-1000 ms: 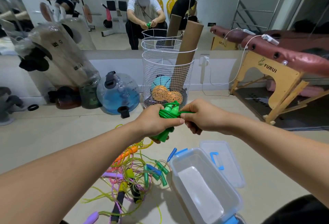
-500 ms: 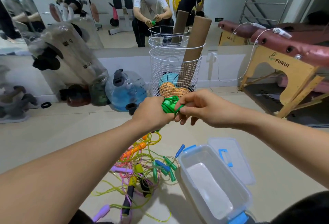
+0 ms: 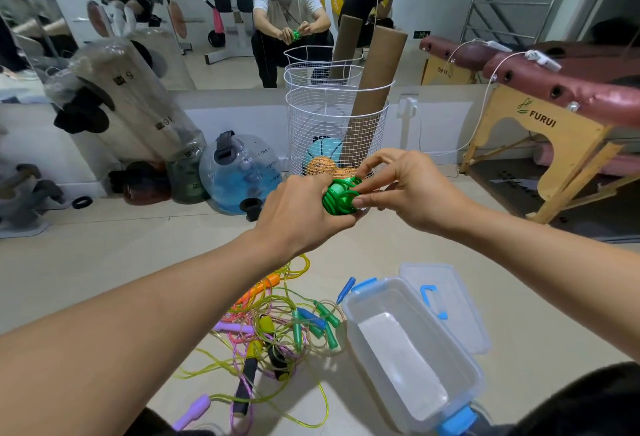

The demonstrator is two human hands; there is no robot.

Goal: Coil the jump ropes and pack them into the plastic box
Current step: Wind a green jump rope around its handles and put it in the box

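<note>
Both hands squeeze the green rope in mid-air, above the floor: left hand wraps the bundle, right hand pinches a loop w/ fingertips. Rope looks light, bendy & springy, so hold the middle or it may pop open. Plastic box sits open below, near the rope pile.

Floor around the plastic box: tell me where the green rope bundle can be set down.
Inside the plastic box, nothing lies on its bottom. Bare floor stretches left of the rope pile. Crowded: the tangle against the box's left side, and the lid on its far side.
</note>
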